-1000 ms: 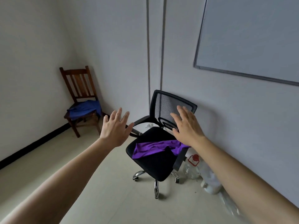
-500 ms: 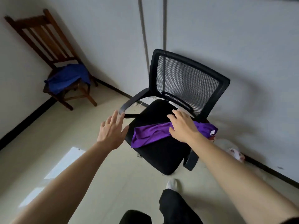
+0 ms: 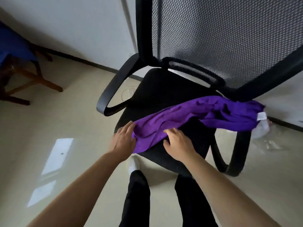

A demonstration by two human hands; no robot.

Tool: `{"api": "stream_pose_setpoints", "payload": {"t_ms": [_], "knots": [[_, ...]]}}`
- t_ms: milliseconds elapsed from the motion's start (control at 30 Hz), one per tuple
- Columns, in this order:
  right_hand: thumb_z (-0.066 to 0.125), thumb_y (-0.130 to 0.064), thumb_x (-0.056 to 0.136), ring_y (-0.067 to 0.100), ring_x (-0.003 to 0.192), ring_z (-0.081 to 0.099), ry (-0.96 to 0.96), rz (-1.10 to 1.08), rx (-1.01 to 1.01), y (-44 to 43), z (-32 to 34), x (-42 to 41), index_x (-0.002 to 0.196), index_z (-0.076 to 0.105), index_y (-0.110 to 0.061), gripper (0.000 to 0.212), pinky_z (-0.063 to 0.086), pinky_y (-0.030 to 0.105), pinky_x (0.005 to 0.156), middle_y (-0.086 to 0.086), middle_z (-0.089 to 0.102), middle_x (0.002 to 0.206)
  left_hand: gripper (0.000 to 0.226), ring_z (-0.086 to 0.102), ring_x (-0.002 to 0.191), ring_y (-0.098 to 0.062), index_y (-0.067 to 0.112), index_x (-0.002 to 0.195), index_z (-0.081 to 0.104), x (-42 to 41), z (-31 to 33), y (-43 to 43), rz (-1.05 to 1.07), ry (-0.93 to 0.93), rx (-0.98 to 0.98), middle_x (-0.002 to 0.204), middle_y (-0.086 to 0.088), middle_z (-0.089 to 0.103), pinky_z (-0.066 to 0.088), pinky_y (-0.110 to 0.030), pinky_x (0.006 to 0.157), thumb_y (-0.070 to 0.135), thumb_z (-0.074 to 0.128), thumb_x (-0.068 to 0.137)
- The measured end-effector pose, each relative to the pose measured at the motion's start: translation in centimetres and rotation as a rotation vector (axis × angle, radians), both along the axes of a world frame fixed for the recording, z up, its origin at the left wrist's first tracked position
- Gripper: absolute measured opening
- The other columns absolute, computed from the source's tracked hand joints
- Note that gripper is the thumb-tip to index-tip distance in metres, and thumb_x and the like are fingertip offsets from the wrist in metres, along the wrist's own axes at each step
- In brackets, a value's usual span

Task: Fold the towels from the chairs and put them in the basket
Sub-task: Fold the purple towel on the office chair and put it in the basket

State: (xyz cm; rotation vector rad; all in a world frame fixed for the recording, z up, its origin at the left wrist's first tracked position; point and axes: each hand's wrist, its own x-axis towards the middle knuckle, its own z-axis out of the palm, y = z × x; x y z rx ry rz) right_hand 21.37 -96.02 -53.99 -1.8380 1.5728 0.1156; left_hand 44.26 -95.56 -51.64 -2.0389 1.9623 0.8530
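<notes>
Your left fingers [image 3: 127, 128] are lying loosely spread against the near end of the purple towel [image 3: 205, 115], touching its edge but not yet closing on it; your right fingers [image 3: 170, 132] are curling down onto the cloth just beside, and whether they are already pinching a fold I cannot tell. Your left hand [image 3: 123, 141] and right hand [image 3: 178, 144] are sitting close together at that one end, while the towel is stretching across the seat of the black office chair [image 3: 164, 95] and drooping over its far armrest, white tag [image 3: 261, 115] showing. It is looking soft, light and limp, so you are likely better off taking two corners, well apart, since it will be sagging and dragging otherwise
</notes>
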Motion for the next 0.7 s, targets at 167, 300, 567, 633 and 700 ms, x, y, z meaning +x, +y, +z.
{"api": "stream_pose_setpoints", "payload": {"t_ms": [167,300,567,633,700], "knots": [[0.053,-0.022,0.096,0.026,0.116,0.059,-0.045,-0.218,0.143,3.1,-6.5,5.6,0.136,0.054,-0.024,0.040,0.049,0.040,0.090,0.004,0.060,0.128,0.054,0.050,0.131,-0.030,0.020,0.139,0.054,2.9,-8.1,-0.9,-0.324,0.093,0.005,0.148,-0.002,0.050,0.048,-0.047,0.098,0.012,0.062,0.087],[0.061,-0.023,0.093,0.024,0.107,0.063,-0.051,-0.128,0.165,5.1,-10.0,8.5,0.140,0.050,-0.033,0.050,0.053,0.040,0.081,0.003,0.059,0.120,0.047,0.065,0.111,-0.031,0.020,0.115,0.073,4.7,-12.6,-1.2,-0.474,0.072,-0.070,0.127,-0.005,0.067,0.056,-0.045,0.074,0.021,0.082,0.069],[0.065,-0.038,0.091,0.026,0.076,0.066,0.095,-0.161,-0.087,6.2,-11.2,8.4,0.099,0.066,-0.023,0.017,0.045,0.032,0.053,0.003,0.058,0.089,0.025,0.062,0.093,-0.034,0.014,0.109,0.069,2.8,-12.8,-2.9,0.066,0.300,-0.161,0.098,-0.008,0.072,0.052,-0.040,0.075,0.025,0.053,0.094],[0.058,-0.036,0.096,0.029,0.074,0.066,0.144,-0.227,-0.108,5.8,-11.0,7.5,0.092,0.066,-0.017,0.021,0.044,0.032,0.054,0.007,0.058,0.091,0.021,0.062,0.089,-0.039,0.008,0.113,0.060,2.8,-12.5,-3.8,0.189,0.288,-0.183,0.097,-0.017,0.069,0.046,-0.043,0.073,0.019,0.050,0.098],[0.055,-0.033,0.097,0.032,0.075,0.066,0.221,-0.306,-0.127,5.5,-10.8,5.4,0.089,0.065,-0.012,0.024,0.044,0.033,0.055,0.011,0.057,0.093,0.021,0.060,0.092,-0.041,0.004,0.115,0.055,3.4,-12.1,-4.4,0.217,0.264,-0.215,0.102,-0.020,0.066,0.040,-0.040,0.072,0.014,0.045,0.100]]}}
